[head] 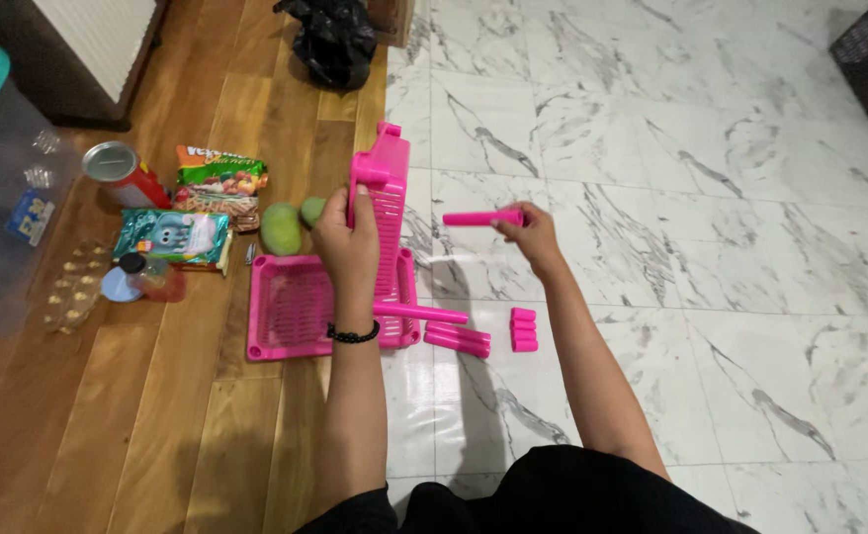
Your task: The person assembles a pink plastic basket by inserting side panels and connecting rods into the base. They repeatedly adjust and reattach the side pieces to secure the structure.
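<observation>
Fingers of left hand [347,242] clamped on upright pink shelf tray [387,213] | right hand [531,232] pinching 1 pink post [481,218], right of that tray | step: likely fitting posts | next: align post end with tray's corner socket | spare posts [457,338] below-right of tray

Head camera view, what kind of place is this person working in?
Probably a home floor: wood planks meet marble tiles, with snack packets beside a pink rack tray. The left hand holds an upright pink shelf.
</observation>
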